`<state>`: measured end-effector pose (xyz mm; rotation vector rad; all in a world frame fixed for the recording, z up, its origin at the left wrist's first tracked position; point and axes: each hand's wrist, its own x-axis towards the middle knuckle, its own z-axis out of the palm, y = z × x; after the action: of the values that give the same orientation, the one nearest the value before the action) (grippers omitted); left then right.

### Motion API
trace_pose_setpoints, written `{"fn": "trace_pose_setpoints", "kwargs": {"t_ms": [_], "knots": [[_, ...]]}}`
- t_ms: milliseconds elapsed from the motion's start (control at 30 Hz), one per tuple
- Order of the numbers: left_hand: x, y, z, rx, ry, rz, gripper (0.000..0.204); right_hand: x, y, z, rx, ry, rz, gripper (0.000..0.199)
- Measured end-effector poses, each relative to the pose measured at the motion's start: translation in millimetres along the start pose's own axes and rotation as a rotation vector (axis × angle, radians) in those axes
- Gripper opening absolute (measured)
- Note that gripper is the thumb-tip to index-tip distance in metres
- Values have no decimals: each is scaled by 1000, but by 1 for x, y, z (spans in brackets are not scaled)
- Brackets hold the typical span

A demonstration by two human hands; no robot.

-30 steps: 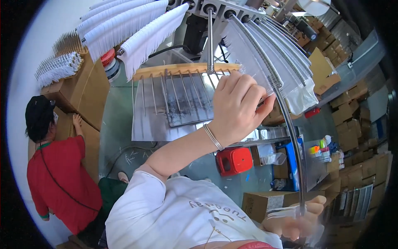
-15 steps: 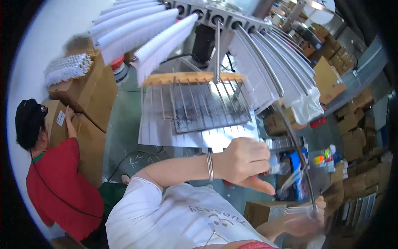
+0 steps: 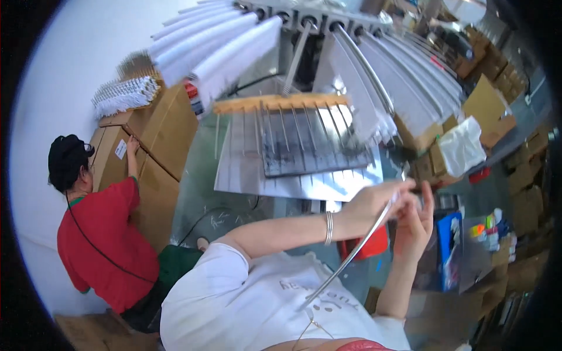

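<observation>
A thin metal rod (image 3: 363, 240) slants across the front of my white shirt, its lower end close to my chest. Closed around its upper part is my left hand (image 3: 380, 205), with bracelets on the wrist. Right beside it, my right hand (image 3: 414, 225) is raised with fingers apart, at least one stretched upward. It is slightly blurred, and whether it touches the rod's top end cannot be told. Ahead stands a rack with radiating metal arms; white sheets (image 3: 234, 52) hang on many. One bare arm (image 3: 297, 58) points toward me above a wooden bar (image 3: 281, 103) with several metal pins.
A dark panel (image 3: 310, 152) lies on a white board (image 3: 252, 181) below the pins. At left, a person in red (image 3: 108, 245) touches stacked cardboard boxes (image 3: 170, 134). A clear plastic bag (image 3: 462, 146), a blue item (image 3: 449, 245) and more boxes are at right.
My right hand has come up from the lower right to beside my left hand. The rod, formerly in my right hand, is now in my left and slants toward my chest. The view has shifted.
</observation>
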<state>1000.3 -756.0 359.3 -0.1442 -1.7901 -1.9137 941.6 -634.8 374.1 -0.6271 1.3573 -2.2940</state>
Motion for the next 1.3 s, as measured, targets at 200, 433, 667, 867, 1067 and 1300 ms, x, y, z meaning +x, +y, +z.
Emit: {"fn": "trace_pose_setpoints", "kwargs": {"t_ms": [200,433,667,867,1067,1300], "knots": [[32,-31,-14,711,415,355,18,-52,-2,1,-1372,-570,-947,39],[37,-56,8,685,303,181,52,-49,-1,-46,-1145,-303,-782,14],[27,-112,-29,161,495,-31,39,-20,7,-79,-747,-18,-591,24],[105,-139,-88,327,682,-209,33,-9,13,-71,-772,7,-537,22],[147,-144,-102,-263,749,-122,17,7,17,-44,-831,-3,-484,19],[149,-138,-102,-380,703,-122,10,24,20,-38,-802,-162,-478,25]]}}
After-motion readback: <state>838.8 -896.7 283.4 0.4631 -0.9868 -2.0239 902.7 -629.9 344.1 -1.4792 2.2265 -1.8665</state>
